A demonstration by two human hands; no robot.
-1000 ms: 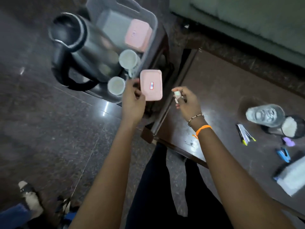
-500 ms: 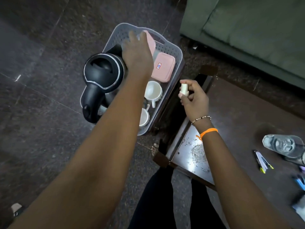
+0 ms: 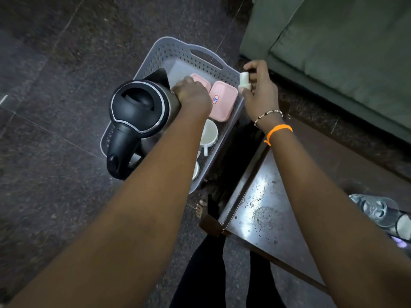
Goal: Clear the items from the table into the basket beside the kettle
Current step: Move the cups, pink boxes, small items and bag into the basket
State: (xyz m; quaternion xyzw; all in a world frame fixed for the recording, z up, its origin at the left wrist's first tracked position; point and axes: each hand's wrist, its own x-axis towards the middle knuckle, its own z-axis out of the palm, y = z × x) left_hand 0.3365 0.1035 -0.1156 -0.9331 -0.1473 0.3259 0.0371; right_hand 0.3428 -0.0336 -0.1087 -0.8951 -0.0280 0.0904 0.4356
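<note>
- While your left hand [image 3: 193, 94] reaches into the grey basket [image 3: 224, 71], fingers curled down over a pink box [image 3: 201, 82] beside the kettle [image 3: 139, 108], its grip is hidden; a careless nudge could tip the kettle.
- Your right hand [image 3: 260, 90] pinches a small white tube [image 3: 244, 80] just over the basket's right rim; released there, it could fall outside onto the floor.
- A second pink box [image 3: 223, 101] and white cup [image 3: 210, 134] crowd the basket.
- A clear bottle [image 3: 375, 210] waits on the table [image 3: 262, 218].
</note>
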